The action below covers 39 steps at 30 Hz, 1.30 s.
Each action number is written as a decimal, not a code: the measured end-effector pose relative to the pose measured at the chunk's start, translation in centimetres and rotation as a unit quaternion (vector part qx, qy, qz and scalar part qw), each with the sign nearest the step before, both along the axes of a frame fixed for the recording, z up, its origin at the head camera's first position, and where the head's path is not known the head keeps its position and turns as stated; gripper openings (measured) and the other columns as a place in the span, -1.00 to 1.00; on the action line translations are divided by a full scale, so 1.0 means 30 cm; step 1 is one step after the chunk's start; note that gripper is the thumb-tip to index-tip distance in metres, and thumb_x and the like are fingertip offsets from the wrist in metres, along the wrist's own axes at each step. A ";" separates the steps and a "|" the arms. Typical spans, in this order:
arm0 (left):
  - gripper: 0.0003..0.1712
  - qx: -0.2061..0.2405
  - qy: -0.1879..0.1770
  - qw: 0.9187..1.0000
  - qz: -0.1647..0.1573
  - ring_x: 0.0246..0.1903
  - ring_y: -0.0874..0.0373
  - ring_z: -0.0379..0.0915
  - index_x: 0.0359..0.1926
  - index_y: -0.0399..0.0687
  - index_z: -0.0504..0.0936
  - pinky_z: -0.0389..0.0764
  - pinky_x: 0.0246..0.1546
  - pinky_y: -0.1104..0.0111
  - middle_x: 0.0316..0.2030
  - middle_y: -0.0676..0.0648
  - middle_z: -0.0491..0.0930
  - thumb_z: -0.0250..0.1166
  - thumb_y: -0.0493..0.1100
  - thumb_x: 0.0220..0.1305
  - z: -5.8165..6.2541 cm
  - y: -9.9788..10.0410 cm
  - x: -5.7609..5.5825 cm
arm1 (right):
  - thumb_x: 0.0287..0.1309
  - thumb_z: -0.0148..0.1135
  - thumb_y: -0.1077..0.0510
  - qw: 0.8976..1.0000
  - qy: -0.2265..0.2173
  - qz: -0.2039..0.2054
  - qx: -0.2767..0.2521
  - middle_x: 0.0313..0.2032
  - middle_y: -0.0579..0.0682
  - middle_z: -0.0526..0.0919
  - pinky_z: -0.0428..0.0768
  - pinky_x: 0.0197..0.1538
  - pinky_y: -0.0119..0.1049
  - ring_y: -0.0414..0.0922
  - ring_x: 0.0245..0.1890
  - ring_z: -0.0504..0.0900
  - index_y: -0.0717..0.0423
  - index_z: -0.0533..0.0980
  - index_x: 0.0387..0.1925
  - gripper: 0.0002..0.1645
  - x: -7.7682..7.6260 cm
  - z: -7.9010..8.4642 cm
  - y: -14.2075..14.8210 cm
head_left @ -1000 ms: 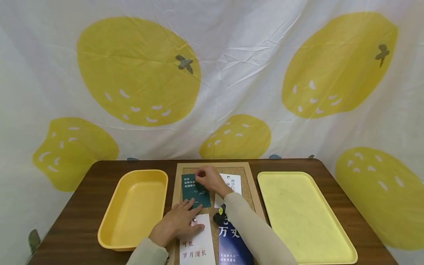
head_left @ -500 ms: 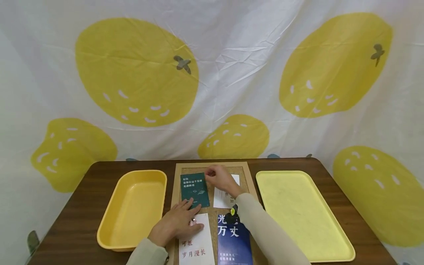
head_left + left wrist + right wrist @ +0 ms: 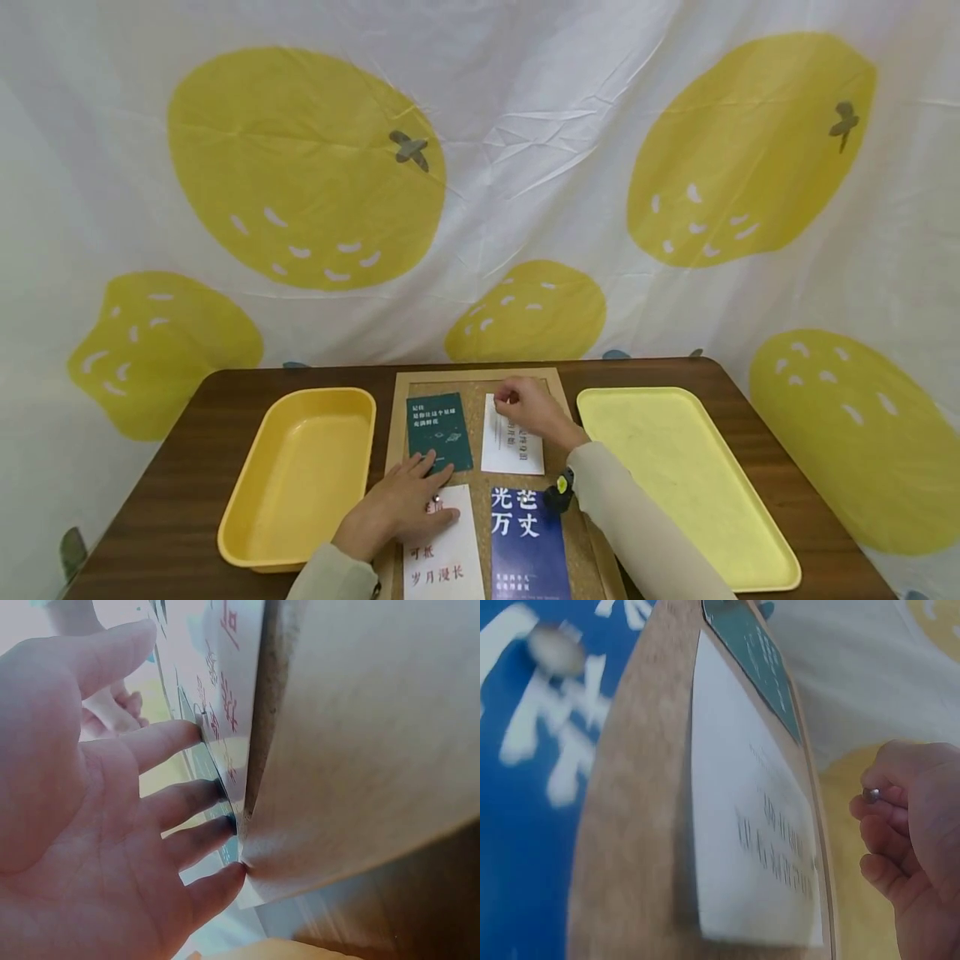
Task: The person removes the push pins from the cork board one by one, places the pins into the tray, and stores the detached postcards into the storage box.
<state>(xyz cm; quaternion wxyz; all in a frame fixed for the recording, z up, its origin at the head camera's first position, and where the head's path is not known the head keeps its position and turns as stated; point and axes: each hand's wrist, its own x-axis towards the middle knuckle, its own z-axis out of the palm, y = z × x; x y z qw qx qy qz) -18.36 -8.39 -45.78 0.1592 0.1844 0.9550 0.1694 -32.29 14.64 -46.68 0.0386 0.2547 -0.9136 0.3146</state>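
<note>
A wood-framed cork board (image 3: 480,478) bears a green card (image 3: 438,425), a white card with dark lettering (image 3: 510,454), a white card with red lettering (image 3: 444,562) and a blue card (image 3: 528,554). My left hand (image 3: 405,504) lies with spread fingers over the lower edge of the green card and the top of the red-lettered card. Its fingertips (image 3: 187,733) touch the board side in the left wrist view. Over the top of the dark-lettered card, my right hand (image 3: 528,408) pinches a small silvery thumbtack (image 3: 871,795) between thumb and forefinger.
Left of the board stands a deep orange-yellow bin (image 3: 296,475). To its right lies a shallow pale yellow tray (image 3: 682,483). All stand on a dark wood table (image 3: 176,492), with a lemon-print cloth (image 3: 480,167) hanging behind.
My right hand has moved right, from the green card's top right corner to above the dark-lettered white card. My left hand has stayed in place.
</note>
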 end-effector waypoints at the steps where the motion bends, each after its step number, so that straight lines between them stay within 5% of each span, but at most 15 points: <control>1: -0.23 0.000 -0.002 1.000 0.001 0.39 -0.17 -0.08 0.35 0.05 0.28 -0.01 0.33 -0.07 0.39 -0.19 0.09 0.13 0.28 0.20 -0.001 0.000 -0.001 | 0.11 0.23 0.20 1.000 0.004 -0.001 0.001 -0.49 -0.17 0.55 0.46 -0.40 -0.42 -0.25 -0.47 0.45 0.07 0.61 -0.40 -0.94 0.003 0.002 0.012; 23: -0.21 0.009 0.004 1.000 -0.004 0.39 -0.17 -0.10 0.35 0.05 0.27 -0.03 0.33 -0.08 0.39 -0.18 0.09 0.14 0.28 0.17 -0.002 0.000 0.010 | 0.05 0.30 0.24 0.996 0.068 -0.062 -0.017 -0.47 -0.10 0.60 0.53 -0.40 -0.36 -0.23 -0.48 0.49 0.16 0.62 -0.37 -0.92 0.023 -0.029 0.317; 39: -0.20 0.015 0.010 1.000 -0.008 0.38 -0.20 -0.08 0.35 0.02 0.28 -0.01 0.32 -0.09 0.39 -0.20 0.10 0.15 0.28 0.17 0.005 0.000 0.015 | 0.08 0.26 0.27 0.993 0.065 -0.102 0.014 -0.49 -0.10 0.61 0.53 -0.37 -0.32 -0.22 -0.46 0.55 0.11 0.58 -0.47 -0.94 0.044 -0.086 0.483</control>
